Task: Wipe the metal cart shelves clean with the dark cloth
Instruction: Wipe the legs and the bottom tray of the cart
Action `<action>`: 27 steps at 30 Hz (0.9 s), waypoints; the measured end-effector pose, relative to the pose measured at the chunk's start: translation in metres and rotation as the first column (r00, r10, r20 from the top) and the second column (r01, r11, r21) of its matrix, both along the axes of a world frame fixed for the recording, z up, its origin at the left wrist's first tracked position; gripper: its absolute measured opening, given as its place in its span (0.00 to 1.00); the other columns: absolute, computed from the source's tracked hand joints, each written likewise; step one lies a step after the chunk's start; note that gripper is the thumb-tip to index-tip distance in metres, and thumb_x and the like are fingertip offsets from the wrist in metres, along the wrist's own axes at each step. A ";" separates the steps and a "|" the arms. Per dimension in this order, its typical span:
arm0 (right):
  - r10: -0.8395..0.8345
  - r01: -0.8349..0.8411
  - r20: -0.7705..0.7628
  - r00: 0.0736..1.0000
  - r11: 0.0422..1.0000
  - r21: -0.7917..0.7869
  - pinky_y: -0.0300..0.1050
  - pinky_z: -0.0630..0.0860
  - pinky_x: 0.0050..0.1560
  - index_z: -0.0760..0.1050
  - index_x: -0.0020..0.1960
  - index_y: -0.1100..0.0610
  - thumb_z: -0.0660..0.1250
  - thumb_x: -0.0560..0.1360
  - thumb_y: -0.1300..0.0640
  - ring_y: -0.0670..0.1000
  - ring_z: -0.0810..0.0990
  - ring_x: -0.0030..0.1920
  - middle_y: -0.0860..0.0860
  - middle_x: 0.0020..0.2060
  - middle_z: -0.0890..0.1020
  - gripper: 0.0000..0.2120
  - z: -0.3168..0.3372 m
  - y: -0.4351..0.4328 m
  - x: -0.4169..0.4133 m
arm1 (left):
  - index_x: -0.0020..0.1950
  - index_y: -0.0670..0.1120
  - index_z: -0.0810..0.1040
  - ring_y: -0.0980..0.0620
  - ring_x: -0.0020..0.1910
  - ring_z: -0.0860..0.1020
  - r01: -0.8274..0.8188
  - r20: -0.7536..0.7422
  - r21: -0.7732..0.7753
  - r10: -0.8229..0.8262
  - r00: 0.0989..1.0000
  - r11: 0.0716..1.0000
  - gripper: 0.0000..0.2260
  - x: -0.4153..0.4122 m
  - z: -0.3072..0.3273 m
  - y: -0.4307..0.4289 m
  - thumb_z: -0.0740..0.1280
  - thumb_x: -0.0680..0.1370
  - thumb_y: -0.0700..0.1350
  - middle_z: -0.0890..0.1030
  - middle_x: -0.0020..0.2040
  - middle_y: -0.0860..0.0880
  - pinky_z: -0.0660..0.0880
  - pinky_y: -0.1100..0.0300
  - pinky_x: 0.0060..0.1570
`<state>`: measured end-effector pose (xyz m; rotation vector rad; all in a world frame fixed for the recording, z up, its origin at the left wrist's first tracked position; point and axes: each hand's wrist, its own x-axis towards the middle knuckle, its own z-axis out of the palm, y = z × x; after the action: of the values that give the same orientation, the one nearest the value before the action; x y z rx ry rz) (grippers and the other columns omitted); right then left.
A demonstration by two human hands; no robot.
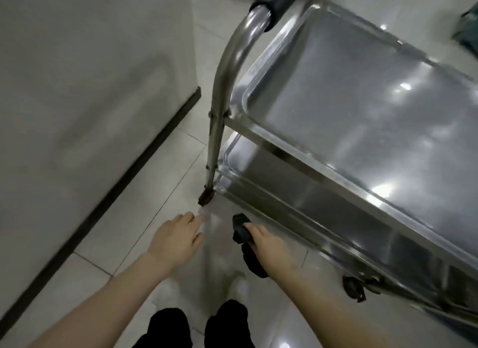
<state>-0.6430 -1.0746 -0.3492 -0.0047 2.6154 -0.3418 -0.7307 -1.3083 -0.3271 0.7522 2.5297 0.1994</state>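
Beneath right hand [269, 246], half-hidden dark cloth [241, 230]

My feed shows bare forearms [121, 285], left hand [178, 235], right hand [270, 245], plain black fabric trousers [168, 328] on both legs.

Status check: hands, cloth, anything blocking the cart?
Left hand open, empty. Right hand gripping dark cloth beside lowest shelf rim. Cart leg just ahead of left hand.
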 end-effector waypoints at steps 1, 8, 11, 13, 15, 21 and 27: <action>0.054 -0.054 -0.011 0.998 0.999 0.007 0.46 0.71 0.55 0.57 0.78 0.49 0.54 0.84 0.52 0.56 0.73 0.64 0.49 0.74 0.64 0.23 -0.024 0.002 -0.005 | 0.72 0.50 0.66 0.50 0.59 0.73 -0.002 -0.020 0.004 0.002 1.000 1.000 0.19 -0.006 -0.021 0.007 0.54 0.82 0.53 0.73 0.62 0.50 0.73 0.54 0.54; 0.036 -0.029 -0.184 0.982 0.999 0.042 0.43 0.82 0.39 0.77 0.65 0.60 0.82 0.61 0.63 0.55 0.84 0.53 0.57 0.61 0.81 0.34 -0.190 0.033 -0.048 | 0.66 0.46 0.75 0.43 0.57 0.76 -0.009 -0.116 0.242 0.038 0.993 0.970 0.17 -0.050 -0.220 0.052 0.62 0.78 0.49 0.77 0.60 0.45 0.73 0.52 0.50; 0.013 0.028 -0.251 0.968 0.987 0.158 0.39 0.76 0.25 0.81 0.59 0.60 0.83 0.53 0.66 0.54 0.85 0.40 0.56 0.55 0.84 0.34 -0.263 0.054 -0.069 | 0.69 0.47 0.72 0.45 0.64 0.74 0.065 -0.226 0.257 -0.005 0.974 0.964 0.19 -0.067 -0.316 0.067 0.60 0.79 0.51 0.74 0.66 0.47 0.72 0.52 0.61; 0.054 0.016 -0.354 0.934 0.981 0.191 0.39 0.77 0.27 0.82 0.58 0.59 0.85 0.51 0.65 0.54 0.85 0.39 0.55 0.53 0.85 0.35 -0.311 0.065 -0.080 | 0.70 0.47 0.72 0.46 0.67 0.72 0.121 -0.285 0.284 -0.037 0.958 0.951 0.20 -0.078 -0.368 0.073 0.61 0.79 0.51 0.73 0.68 0.48 0.70 0.52 0.66; 0.085 -0.045 -0.352 0.932 0.992 0.118 0.46 0.79 0.54 0.77 0.65 0.56 0.80 0.65 0.59 0.53 0.82 0.57 0.53 0.61 0.81 0.29 -0.353 0.068 -0.085 | 0.65 0.47 0.77 0.46 0.64 0.75 0.164 -0.339 0.358 -0.036 0.940 0.919 0.17 -0.088 -0.407 0.076 0.67 0.76 0.48 0.77 0.63 0.48 0.74 0.51 0.62; -0.181 0.133 -0.434 0.883 0.981 -0.138 0.47 0.49 0.78 0.63 0.75 0.43 0.63 0.81 0.51 0.41 0.54 0.76 0.41 0.75 0.63 0.24 -0.428 0.054 -0.084 | 0.57 0.44 0.80 0.44 0.53 0.80 0.301 -0.505 0.339 -0.098 0.858 0.891 0.12 -0.113 -0.454 0.074 0.69 0.75 0.45 0.81 0.53 0.46 0.78 0.49 0.51; -0.259 0.178 -0.482 0.837 0.962 -0.207 0.51 0.48 0.77 0.63 0.75 0.46 0.59 0.81 0.44 0.46 0.59 0.76 0.43 0.74 0.65 0.24 -0.442 0.052 -0.117 | 0.54 0.43 0.81 0.43 0.51 0.80 0.316 -0.529 0.408 -0.060 0.846 0.857 0.16 -0.112 -0.465 0.071 0.58 0.77 0.49 0.81 0.52 0.46 0.78 0.49 0.49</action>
<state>-0.7605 -1.0230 -0.7914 0.1791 3.1115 -0.7098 -0.8423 -1.2376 -0.7926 1.4147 2.8919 0.6644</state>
